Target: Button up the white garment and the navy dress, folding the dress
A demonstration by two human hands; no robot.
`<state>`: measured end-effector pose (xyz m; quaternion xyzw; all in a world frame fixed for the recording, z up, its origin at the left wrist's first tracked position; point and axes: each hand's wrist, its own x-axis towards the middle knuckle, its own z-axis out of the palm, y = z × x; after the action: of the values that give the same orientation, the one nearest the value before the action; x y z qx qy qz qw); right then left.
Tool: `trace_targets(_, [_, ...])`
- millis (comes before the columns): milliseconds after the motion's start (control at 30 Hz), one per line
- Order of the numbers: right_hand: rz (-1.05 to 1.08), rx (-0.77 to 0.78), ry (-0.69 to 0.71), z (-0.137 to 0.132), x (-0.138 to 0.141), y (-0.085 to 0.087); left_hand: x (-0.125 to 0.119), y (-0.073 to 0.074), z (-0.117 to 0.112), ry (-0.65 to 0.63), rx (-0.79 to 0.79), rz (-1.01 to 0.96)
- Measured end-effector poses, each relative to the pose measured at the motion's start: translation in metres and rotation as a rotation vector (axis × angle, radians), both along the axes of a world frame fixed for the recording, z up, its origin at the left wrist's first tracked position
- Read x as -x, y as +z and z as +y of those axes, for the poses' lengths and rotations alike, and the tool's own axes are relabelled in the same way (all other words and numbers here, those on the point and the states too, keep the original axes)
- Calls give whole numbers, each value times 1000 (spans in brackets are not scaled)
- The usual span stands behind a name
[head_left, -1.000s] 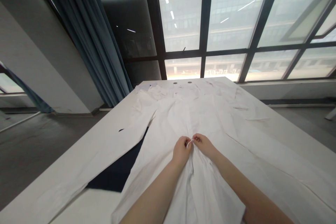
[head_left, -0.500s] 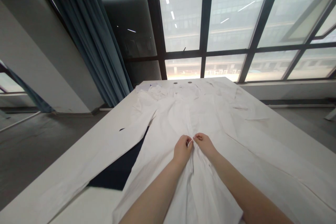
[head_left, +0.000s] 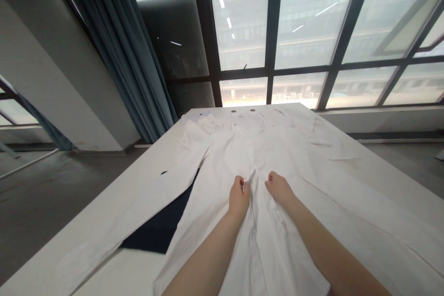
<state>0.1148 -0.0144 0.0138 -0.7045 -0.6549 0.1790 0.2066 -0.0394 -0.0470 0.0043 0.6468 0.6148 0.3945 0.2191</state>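
Observation:
A long-sleeved white shirt (head_left: 229, 152) lies spread out, its sleeves stretched out to both sides. At the middle of its front, my left hand (head_left: 240, 196) is closed in a pinch on the raised edge of the front opening. A short way to the right, my right hand (head_left: 280, 188) has its fingers pressed together against the cloth of the other front panel; what lies between those fingertips is mostly hidden. Folds run down the front between my forearms.
The shirt lies on a white table (head_left: 138, 270). Dark navy cloth (head_left: 156, 229) shows between the left sleeve and the body. Two small dark discs (head_left: 243, 111) are at the far edge. A blue curtain (head_left: 121, 55) and large windows (head_left: 243, 18) stand beyond.
My hands have drawn apart from where they met at the front edge, the right one moving to the right. The left still pinches the cloth, and a raised fold shows between them.

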Motion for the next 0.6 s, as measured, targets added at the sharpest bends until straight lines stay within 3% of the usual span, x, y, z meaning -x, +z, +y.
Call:
trace_targets(100, [-51,-58,104,15,11,8,-2,0,1,-26,34,48])
trace_targets(233, [-20,-86,104,43,26,11,-4,1,0,-93,-5,96])
trace_targets(433, [199,-123,138,67,25,-8,1,1,1,-72,57,91])
trace_targets(600, [369,-137,168,69,15,-23,7,20,23,-25,37,64])
